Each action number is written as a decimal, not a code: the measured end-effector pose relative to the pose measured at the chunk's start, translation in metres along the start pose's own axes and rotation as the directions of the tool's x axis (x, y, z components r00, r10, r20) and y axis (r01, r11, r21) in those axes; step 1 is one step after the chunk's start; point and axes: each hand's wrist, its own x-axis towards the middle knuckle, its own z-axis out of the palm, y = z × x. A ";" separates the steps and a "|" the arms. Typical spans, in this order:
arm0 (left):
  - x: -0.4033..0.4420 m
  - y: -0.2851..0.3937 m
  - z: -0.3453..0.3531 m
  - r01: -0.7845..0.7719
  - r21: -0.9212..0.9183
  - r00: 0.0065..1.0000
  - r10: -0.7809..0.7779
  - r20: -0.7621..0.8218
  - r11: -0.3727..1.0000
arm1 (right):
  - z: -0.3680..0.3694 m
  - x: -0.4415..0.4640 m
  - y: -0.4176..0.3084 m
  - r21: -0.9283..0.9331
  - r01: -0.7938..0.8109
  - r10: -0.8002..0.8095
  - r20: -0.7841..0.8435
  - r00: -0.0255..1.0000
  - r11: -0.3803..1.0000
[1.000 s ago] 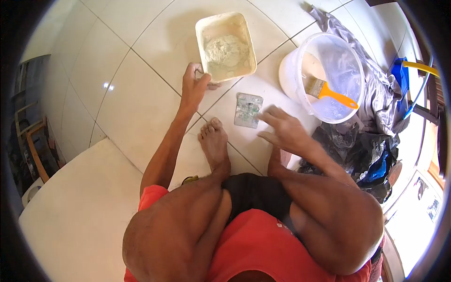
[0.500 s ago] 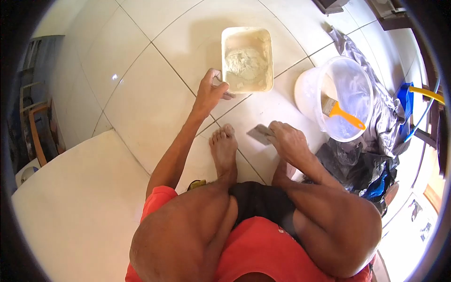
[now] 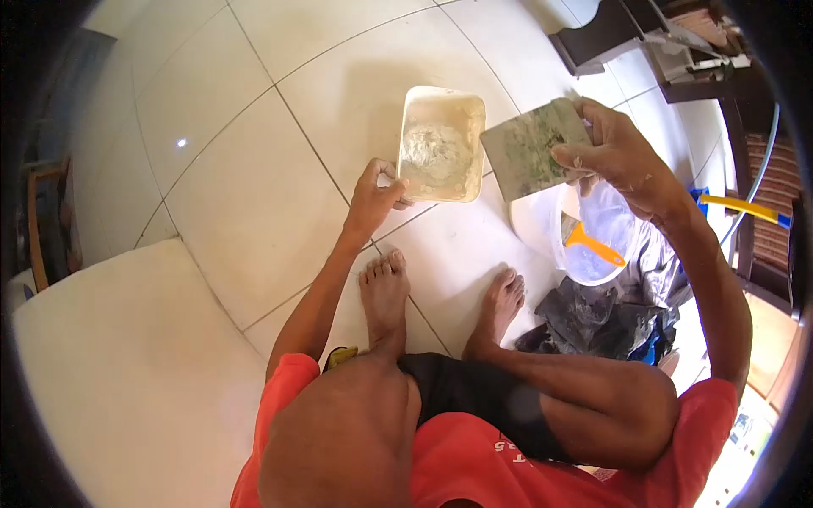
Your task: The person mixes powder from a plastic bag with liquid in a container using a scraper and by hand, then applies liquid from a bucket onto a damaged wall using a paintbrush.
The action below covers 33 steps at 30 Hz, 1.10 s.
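Note:
My left hand (image 3: 378, 196) grips the near left corner of a cream rectangular tub (image 3: 405, 106), thumb over the rim. Inside the tub lies a mound of pale powder or paste (image 3: 434, 151), with residue on the walls. Raised to the right of the tub, my right hand (image 3: 605, 152) is closed on a flat rectangular scraper (image 3: 529, 146), thumb on its smeared, greenish-grey face. The scraper's left edge is close to the tub's right rim; whether they touch I cannot tell. Below my right hand, a clear plastic bucket (image 3: 600, 275) holds a brush with an orange handle (image 3: 603, 247).
Black plastic sheeting (image 3: 584, 326) lies beside my right foot (image 3: 500, 309). Dark wooden furniture (image 3: 597, 38) stands at the upper right. A yellow-handled tool (image 3: 745, 207) lies on the right. A pale low surface (image 3: 127, 364) fills the lower left. The floor is tiled (image 3: 313, 110).
My right hand has risen from above my right foot up beside the tub, turning the scraper's broad face into view. My left hand stays on the tub. The camera view has shifted somewhat.

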 end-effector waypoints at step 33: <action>-0.009 -0.006 -0.018 -0.034 0.031 0.995 0.037 -0.093 0.999 | 0.024 0.027 0.019 -0.702 0.699 -0.893 0.219 0.393 0.135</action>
